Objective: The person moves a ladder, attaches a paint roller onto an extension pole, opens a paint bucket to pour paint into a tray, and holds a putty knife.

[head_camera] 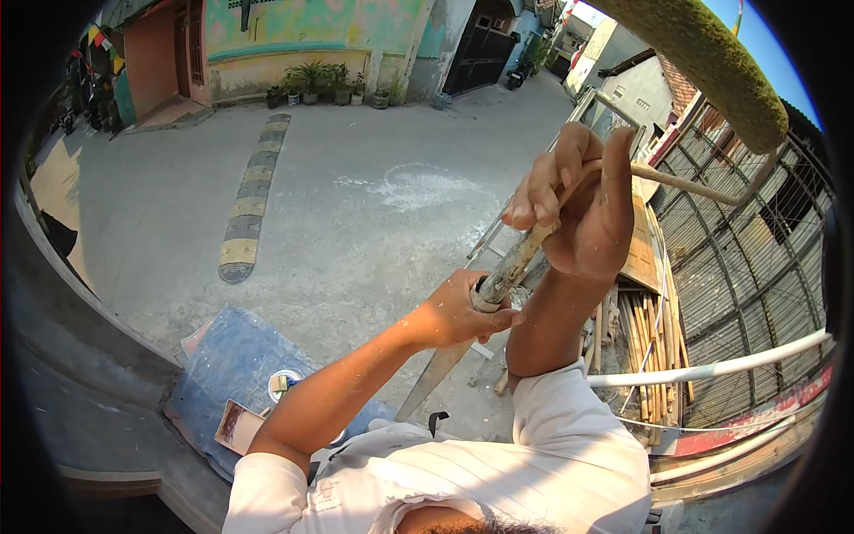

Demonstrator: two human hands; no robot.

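Observation:
A paint roller with a fuzzy green-yellow cover [707,73] looms at the upper right, its bent wire frame [694,190] running back toward my hands. My right hand [580,200] curls its fingers around the roller's handle, with the thumb raised. Below it, my left hand [460,307] grips the paint-spattered pole [514,270] at a pale collar. The pole's lower part [434,374] slants down toward my white shirt. On a blue sheet [233,360] at the lower left are a small tub with a brush [283,382] and a paint tray [239,427], partly behind my left arm.
A ladder [490,237] stands beyond my hands. Wooden battens [647,354], a white pipe [727,366] and a metal grille [740,267] are on the right. A low curved wall [100,314] borders the left. A striped speed bump [250,200] crosses the concrete; potted plants [310,83] line the far wall.

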